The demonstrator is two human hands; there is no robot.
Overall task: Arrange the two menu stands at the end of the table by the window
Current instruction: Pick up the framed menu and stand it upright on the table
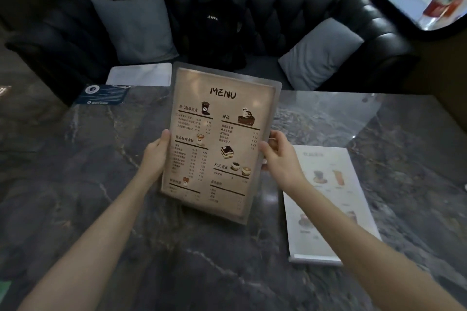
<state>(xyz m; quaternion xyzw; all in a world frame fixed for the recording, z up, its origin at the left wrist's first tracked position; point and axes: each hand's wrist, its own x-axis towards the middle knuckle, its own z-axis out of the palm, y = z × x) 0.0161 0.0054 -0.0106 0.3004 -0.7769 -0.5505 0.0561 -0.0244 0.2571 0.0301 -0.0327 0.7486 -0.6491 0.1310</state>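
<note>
Both your hands, left (158,150) and right (279,153), grip the tan laminated menu stand (219,141) by its edges; its glossy faces could slip onto the dark marble counter (101,159).

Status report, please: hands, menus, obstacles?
Left hand and right hand hold brown menu upright. White menu flat on table. Nothing blocking.

arms: bare, sleeveless in view | hands (156,153): bare, no gloves

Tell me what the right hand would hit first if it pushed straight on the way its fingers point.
The right hand points left, already touching the brown menu stand; it would press into that edge.
</note>
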